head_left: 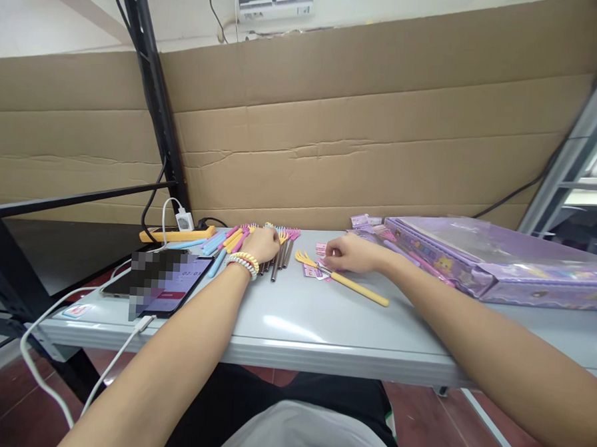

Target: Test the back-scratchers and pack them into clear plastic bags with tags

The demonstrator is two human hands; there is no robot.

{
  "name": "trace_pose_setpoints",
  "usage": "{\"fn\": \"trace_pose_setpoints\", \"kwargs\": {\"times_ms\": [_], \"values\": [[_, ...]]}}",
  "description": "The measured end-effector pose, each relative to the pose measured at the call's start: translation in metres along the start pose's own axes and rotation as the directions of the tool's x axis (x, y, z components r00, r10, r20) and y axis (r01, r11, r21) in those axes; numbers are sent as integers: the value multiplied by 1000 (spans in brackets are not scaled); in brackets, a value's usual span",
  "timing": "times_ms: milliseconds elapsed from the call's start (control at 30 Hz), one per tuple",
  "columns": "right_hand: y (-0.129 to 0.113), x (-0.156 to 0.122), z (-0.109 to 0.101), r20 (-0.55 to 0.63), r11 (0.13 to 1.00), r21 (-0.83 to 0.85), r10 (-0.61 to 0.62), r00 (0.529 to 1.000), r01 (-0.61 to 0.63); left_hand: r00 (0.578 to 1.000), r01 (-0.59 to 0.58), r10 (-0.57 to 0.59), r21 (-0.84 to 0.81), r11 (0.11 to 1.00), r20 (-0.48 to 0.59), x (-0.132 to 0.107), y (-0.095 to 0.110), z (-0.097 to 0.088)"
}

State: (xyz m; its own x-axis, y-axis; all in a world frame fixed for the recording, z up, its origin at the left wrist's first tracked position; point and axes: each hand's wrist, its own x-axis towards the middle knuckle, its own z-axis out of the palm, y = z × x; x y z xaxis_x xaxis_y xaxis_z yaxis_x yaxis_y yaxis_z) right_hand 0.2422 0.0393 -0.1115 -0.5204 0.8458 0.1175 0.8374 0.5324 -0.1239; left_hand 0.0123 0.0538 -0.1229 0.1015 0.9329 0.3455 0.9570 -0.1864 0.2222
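My left hand (261, 244), with beaded bands at its wrist, is curled over a row of back scratchers, on their metal rods (275, 267) and claw heads. Its fingertips are mostly hidden, so what they grip is unclear. Pink, yellow and blue handles (218, 242) fan out to its left. My right hand (346, 251) has its fingers bent together in a pinch beside small pink printed cards (308, 271); I cannot make out what is between them. Just in front of it lies a yellow back scratcher (359, 289), its claw head pointing left over the cards.
A purple printed box (495, 290) with clear plastic wrapping takes up the table's right side. On the left are a phone (185, 285) with a lit screen, white cables (115, 364) and a charger plug (184, 219). Black shelf posts (153, 89) and cardboard sheets (333, 125) stand behind.
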Motion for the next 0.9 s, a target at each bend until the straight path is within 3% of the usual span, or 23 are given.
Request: {"fn": "trace_pose_setpoints", "kwargs": {"times_ms": [200, 367, 567, 700, 900], "values": [[33, 4, -5, 19, 993, -23, 120, 993, -120, 981, -192, 191, -63, 979, -28, 4, -4, 8], [48, 4, -6, -63, 965, -71, 247, 967, -251, 950, -309, 312, -102, 946, 12, 4, -1, 9], [59, -1, -12, -125, 854, -200, 463, 877, -479, 902, -425, 431, -154, 892, 12, 3, 4, 9], [59, -2, -12, -69, 815, -216, 537, 841, -538, 870, -467, 484, -163, 869, 90, 0, 8, 8], [55, -5, -15, -94, 744, -255, 617, 782, -618, 846, -487, 505, -138, 863, 172, -2, 11, 6]]}}
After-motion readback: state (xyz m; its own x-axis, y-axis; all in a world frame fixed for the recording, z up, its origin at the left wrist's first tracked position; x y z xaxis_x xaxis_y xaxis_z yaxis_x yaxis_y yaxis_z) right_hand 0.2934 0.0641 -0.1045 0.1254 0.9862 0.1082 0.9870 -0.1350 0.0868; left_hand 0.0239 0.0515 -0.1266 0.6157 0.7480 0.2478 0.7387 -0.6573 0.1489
